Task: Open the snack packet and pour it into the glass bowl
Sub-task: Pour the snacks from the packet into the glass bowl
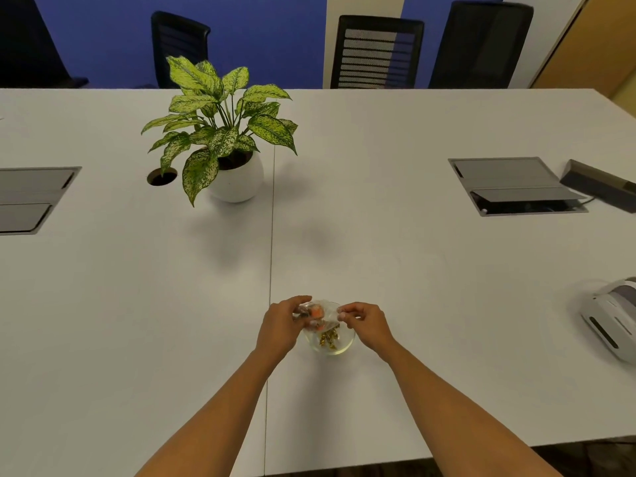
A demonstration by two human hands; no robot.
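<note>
A small clear glass bowl sits on the white table near its front edge, with golden-brown snack pieces lying inside. Just above the bowl hangs a clear snack packet with an orange print. My left hand grips the packet's left side and my right hand pinches its right edge. The packet's lower end points down into the bowl. The bowl's far rim is hidden behind the packet.
A potted plant in a white pot stands at the back left. Grey cable hatches are set into the table on both sides. A white device lies at the right edge. Black chairs line the far side.
</note>
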